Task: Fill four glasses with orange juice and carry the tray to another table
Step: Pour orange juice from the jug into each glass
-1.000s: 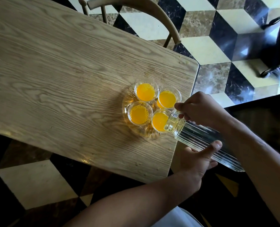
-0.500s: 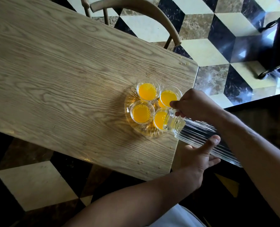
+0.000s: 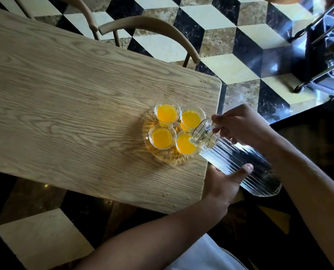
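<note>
Several small glasses of orange juice stand on a round clear glass tray (image 3: 150, 152) near the wooden table's right end: far left glass (image 3: 166, 113), far right glass (image 3: 191, 118), near left glass (image 3: 161, 137), near right glass (image 3: 185, 144). A ribbed clear pitcher (image 3: 238, 164) is tipped, almost drained, with its spout over the near right glass. My right hand (image 3: 242, 124) grips the pitcher's handle near the spout. My left hand (image 3: 223, 183) cups the pitcher's body from below, thumb over its side.
The wooden table (image 3: 74, 106) ends just right of the tray, its corner at the upper right. A curved wooden chair back (image 3: 152, 28) stands behind the far edge. Chequered tile floor lies around. A dark metal-legged object (image 3: 322, 55) stands at the far right.
The view has shifted a little. The pitcher stays tipped over the near right glass, with both hands holding it as before.
</note>
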